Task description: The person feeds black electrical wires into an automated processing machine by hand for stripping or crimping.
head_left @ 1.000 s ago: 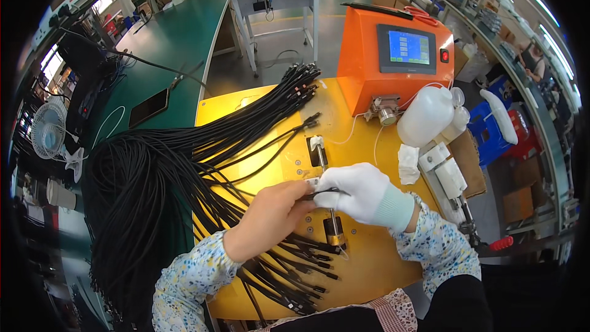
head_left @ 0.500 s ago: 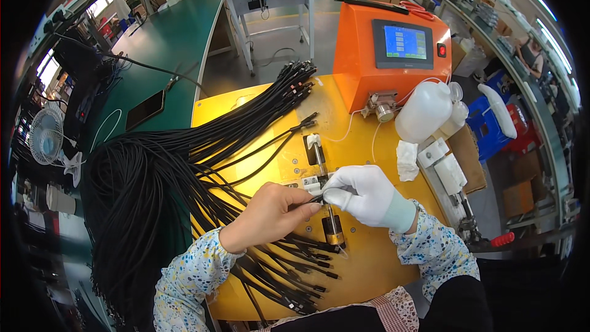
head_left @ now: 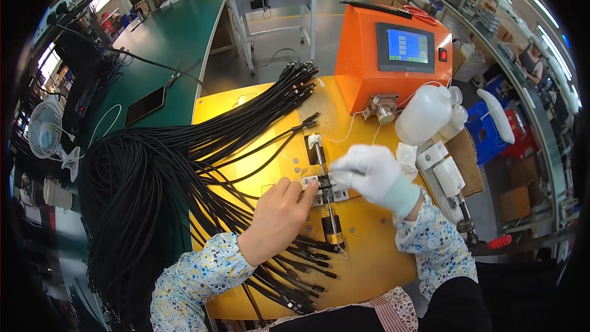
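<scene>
My bare left hand [head_left: 279, 218] is curled low over a small metal fixture [head_left: 326, 192] on the yellow plate. Its finger and thumb tips press together at the fixture's left side, on a black cable whose end they mostly hide. To the right, my right hand [head_left: 372, 172], in a white glove, hovers just above and beside the fixture. Its fingers are curled together and slightly blurred; what they hold, if anything, is hidden. A thin metal rod [head_left: 332, 210] runs through the fixture between two slots. A large bundle of black cables [head_left: 141, 172] lies left of my hands, its connector ends fanned out on the plate.
An orange machine [head_left: 356, 49] with a screen stands behind the yellow plate [head_left: 375, 258]. A white plastic bottle [head_left: 424, 115] and a crumpled white cloth [head_left: 407, 158] are at the right. On the green table [head_left: 166, 43] lie a phone [head_left: 145, 106] and a thin white cord.
Both hands were together above the fixture, pinching the black cable's end. My left hand has come down onto the fixture's left side; my right hand has let go and moved up and right.
</scene>
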Motion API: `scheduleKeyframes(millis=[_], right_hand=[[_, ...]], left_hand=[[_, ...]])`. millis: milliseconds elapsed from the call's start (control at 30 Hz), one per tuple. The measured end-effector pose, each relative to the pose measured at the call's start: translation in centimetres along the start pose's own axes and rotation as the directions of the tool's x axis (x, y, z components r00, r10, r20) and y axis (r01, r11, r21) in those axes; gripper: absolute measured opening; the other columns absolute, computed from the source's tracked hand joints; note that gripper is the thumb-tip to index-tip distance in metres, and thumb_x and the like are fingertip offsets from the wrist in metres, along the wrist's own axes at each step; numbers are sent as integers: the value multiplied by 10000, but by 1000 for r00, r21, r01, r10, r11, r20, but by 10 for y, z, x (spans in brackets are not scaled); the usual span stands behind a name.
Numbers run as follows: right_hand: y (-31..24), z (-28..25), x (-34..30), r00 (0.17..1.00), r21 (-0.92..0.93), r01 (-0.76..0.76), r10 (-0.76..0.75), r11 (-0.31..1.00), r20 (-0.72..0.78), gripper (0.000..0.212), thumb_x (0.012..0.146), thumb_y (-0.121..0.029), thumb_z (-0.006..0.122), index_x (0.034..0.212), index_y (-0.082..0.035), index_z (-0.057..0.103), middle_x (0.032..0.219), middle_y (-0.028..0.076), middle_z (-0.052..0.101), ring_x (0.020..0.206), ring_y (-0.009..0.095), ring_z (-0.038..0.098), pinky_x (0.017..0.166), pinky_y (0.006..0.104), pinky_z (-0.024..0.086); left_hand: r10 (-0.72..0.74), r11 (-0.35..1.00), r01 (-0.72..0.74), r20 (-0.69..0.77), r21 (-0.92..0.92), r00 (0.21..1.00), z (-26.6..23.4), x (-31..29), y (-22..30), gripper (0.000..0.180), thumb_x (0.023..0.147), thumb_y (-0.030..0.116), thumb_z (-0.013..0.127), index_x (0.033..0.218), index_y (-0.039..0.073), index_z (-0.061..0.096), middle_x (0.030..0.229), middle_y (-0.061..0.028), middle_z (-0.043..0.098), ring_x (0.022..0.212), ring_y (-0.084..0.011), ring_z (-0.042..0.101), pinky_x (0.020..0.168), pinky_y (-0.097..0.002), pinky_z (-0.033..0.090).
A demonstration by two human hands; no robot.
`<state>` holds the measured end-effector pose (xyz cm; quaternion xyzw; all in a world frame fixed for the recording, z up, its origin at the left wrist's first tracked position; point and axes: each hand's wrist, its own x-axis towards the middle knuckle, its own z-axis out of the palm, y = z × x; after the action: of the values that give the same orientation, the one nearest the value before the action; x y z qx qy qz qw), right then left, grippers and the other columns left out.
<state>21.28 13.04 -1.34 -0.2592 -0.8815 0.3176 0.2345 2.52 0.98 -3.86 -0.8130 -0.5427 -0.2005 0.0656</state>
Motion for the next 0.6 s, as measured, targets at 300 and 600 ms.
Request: scheduleKeyframes(millis=[300, 600], right_hand=[[-31, 55, 144, 810, -787, 403, 219, 467, 545, 174, 820, -155, 612, 918, -102, 746, 887, 54, 721, 844, 233, 685, 686, 356, 493], [-5, 31, 151, 927, -809, 337, -322, 481, 194, 46, 798, -110, 600, 822, -94, 635, 778, 47, 654, 782, 227, 664, 670, 347, 517]], left_hand=[[47, 997, -50, 41, 65, 998, -2, 2, 4, 465, 712, 43, 591, 1163, -71, 586, 779, -80, 488, 753, -215, 501, 642, -306, 438], [38, 997, -42, 60, 69, 997, -2, 0, 2, 460, 717, 46, 593, 1162, -73, 589, 797, -75, 494, 777, -219, 499, 667, -305, 441]])
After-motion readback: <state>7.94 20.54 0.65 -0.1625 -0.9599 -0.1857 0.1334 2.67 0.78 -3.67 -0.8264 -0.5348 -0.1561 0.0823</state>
